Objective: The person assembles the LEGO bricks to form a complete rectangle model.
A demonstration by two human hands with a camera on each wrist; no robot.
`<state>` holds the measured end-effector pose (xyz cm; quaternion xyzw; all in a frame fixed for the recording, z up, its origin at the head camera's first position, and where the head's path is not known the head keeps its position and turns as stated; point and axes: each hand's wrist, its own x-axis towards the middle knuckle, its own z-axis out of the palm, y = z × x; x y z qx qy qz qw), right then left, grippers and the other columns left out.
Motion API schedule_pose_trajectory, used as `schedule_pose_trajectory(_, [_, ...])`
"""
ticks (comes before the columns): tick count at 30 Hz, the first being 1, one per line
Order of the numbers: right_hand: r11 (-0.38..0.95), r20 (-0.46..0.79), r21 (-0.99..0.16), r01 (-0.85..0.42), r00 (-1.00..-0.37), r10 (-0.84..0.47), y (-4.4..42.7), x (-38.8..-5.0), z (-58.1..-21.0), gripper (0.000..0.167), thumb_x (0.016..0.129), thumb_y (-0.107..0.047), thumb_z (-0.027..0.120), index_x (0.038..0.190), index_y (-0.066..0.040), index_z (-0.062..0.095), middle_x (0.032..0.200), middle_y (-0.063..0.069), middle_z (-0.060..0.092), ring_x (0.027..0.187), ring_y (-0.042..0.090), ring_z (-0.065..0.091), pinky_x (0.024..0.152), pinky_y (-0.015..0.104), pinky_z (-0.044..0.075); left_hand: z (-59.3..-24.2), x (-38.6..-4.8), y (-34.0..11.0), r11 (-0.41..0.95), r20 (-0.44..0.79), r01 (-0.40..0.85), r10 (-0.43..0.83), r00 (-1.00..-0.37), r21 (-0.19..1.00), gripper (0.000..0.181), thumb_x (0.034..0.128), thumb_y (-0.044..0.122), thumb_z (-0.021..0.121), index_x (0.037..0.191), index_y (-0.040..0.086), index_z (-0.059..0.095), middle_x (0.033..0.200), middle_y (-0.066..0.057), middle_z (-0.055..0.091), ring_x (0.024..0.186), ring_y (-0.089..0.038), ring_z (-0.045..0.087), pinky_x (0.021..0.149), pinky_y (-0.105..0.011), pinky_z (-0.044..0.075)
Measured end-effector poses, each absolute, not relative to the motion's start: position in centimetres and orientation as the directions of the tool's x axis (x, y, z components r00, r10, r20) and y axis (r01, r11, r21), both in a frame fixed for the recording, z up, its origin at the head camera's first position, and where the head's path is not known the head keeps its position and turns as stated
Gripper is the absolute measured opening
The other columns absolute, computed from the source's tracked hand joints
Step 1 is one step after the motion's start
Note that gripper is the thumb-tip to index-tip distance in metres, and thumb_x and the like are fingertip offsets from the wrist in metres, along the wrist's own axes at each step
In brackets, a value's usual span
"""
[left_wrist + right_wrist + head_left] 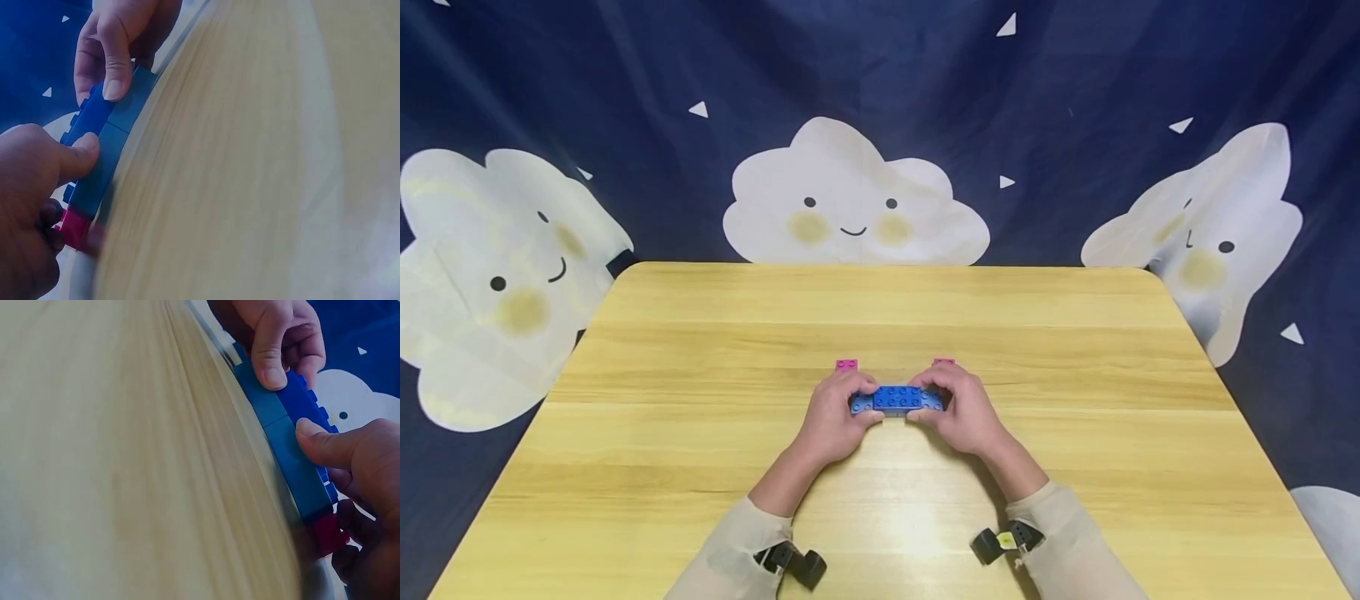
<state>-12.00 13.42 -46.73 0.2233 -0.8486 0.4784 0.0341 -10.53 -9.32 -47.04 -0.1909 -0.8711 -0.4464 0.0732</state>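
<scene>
Already, a dark blue brick [898,397] bridges two lighter bricks [861,405] mid-table [895,317], pink bricks [846,365] showing far side, left and right; left hand [839,417] and right hand [962,410] pinch the joined bricks; full seating unclear.

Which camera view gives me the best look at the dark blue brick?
The head view: the dark blue brick shows its studded top between the left hand and right hand. Both wrist views show its side, partly covered by the hands, with studs edge-on.
</scene>
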Motion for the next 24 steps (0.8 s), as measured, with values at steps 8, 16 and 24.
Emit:
schedule_pose_trajectory(8, [0.475, 0.291, -0.764, -0.436, -0.891, -0.349, 13.6, -11.8, -46.6, 0.033, 0.070, -0.007, 0.092, 0.097, -0.012, 0.074, 0.095, -0.007, 0.068, 0.090, 0.016, 0.058, 0.095, 0.040, 0.044, -47.1, -10.4, -9.2, 0.535, 0.298, 0.395, 0.261, -0.918, 0.747, 0.032, 0.0748, 0.006, 0.088, 0.102, 0.006, 0.072, 0.103, 0.000, 0.069, 0.105, -0.026, 0.061, 0.094, -0.047, 0.045])
schedule_pose_trajectory(16, [0.516, 0.296, -0.732, -0.445, -0.890, -0.347, 13.4, -11.8, -46.5, 0.035, 0.068, -0.010, 0.094, 0.097, -0.014, 0.074, 0.095, -0.008, 0.068, 0.093, 0.016, 0.059, 0.092, 0.041, 0.045, -46.9, -10.2, -9.5, 0.560, 0.233, 0.317, 0.217, -0.948, 0.766, 0.036, 0.0744, 0.010, 0.089, 0.105, 0.012, 0.071, 0.103, 0.000, 0.068, 0.103, -0.024, 0.058, 0.093, -0.043, 0.043])
schedule_pose_trajectory(24, [0.514, 0.245, -0.761, -0.395, -0.910, -0.336, 13.4, -11.8, -46.2, 0.034, 0.068, -0.011, 0.094, 0.095, -0.015, 0.074, 0.091, -0.009, 0.065, 0.087, 0.016, 0.055, 0.083, 0.038, 0.045, -46.7, -10.1, -10.5, 0.584, 0.241, 0.320, 0.212, -0.947, 0.746, 0.040, 0.0718, 0.011, 0.092, 0.106, 0.011, 0.070, 0.104, 0.001, 0.066, 0.100, -0.021, 0.057, 0.091, -0.040, 0.044])
